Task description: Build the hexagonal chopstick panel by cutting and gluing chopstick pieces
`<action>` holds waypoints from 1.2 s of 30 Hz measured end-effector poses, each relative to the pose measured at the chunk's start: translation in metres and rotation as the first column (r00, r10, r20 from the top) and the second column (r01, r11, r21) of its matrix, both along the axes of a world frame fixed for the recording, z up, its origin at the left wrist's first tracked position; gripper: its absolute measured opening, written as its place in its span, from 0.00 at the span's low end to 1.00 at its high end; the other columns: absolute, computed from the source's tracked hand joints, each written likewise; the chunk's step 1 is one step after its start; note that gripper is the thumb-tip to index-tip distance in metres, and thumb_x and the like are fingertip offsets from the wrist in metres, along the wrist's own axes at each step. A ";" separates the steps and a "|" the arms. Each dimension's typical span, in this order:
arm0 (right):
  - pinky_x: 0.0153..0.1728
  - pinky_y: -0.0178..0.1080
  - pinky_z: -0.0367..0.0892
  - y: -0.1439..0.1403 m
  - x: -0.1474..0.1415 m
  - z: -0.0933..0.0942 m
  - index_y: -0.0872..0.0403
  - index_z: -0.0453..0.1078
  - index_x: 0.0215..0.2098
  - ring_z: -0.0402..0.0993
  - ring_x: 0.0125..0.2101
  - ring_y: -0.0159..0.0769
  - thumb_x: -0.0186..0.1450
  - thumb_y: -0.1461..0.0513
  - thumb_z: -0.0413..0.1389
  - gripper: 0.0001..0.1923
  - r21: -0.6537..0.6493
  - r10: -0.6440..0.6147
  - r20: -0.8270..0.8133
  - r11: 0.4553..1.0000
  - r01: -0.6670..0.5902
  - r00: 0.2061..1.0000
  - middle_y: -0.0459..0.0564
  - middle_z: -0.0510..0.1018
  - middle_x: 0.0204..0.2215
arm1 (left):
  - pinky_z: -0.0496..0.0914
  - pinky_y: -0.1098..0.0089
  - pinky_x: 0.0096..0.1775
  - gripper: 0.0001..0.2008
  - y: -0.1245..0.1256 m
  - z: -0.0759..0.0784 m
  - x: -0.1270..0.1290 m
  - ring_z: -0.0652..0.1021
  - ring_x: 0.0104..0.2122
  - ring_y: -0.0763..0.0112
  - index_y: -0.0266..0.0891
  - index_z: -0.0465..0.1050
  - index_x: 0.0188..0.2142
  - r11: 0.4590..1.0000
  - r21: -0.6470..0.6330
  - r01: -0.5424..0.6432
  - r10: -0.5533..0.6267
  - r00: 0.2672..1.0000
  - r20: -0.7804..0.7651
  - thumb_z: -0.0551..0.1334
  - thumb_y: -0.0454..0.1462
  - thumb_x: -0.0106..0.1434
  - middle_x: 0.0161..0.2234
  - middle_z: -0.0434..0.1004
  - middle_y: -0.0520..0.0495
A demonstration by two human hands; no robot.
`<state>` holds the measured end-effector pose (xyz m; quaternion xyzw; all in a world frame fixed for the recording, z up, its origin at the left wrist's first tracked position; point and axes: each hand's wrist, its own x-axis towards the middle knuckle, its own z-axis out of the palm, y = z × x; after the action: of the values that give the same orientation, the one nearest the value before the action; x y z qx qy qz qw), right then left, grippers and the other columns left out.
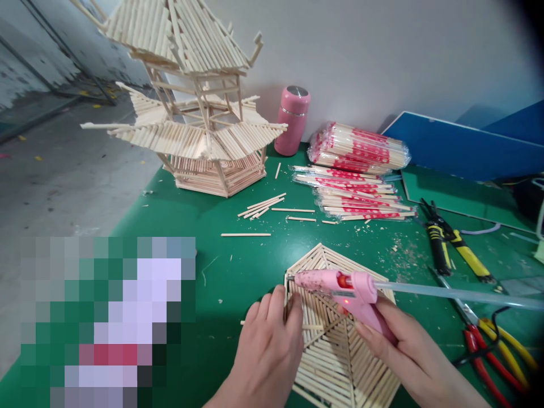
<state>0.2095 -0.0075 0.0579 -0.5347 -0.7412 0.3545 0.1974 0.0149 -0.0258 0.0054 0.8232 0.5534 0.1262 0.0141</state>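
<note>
A hexagonal panel of wooden sticks (365,362) lies on the green table, its sticks set in rings around a centre. My left hand (267,334) is closed at the panel's left edge, fingers curled and thumb toward the panel. A thin stick (313,327) shows on both sides of that hand; whether the fingers hold it is hidden. My right hand (399,334) grips a pink hot glue gun (357,289) by its handle. Its small light glows red, and a long clear glue stick (450,292) extends from its back. The nozzle points left, at the panel's upper-left corner beside my left fingers.
A pagoda model of sticks (199,141) stands at the back left. Behind the panel are a pink flask (293,122), wrapped chopsticks (357,147) and loose cut sticks (261,207). Yellow-black cutters (457,243) and red-yellow pliers (488,345) lie right. A pixelated patch covers the lower left.
</note>
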 end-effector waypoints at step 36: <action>0.47 0.42 0.65 -0.003 0.001 -0.003 0.50 0.56 0.57 0.68 0.47 0.41 0.62 0.60 0.46 0.23 0.049 0.036 0.081 0.998 -0.040 0.996 0.51 0.70 0.49 | 0.71 0.64 0.30 0.17 0.002 0.003 0.001 0.73 0.31 0.64 0.36 0.66 0.42 1.000 0.016 -0.021 0.021 1.000 -0.005 0.52 0.29 0.52 0.38 0.70 0.39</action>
<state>0.2106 -0.0107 0.0548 -0.5291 -0.7673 0.3178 0.1740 0.0159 -0.0239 0.0085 0.8177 0.5610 0.1288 0.0048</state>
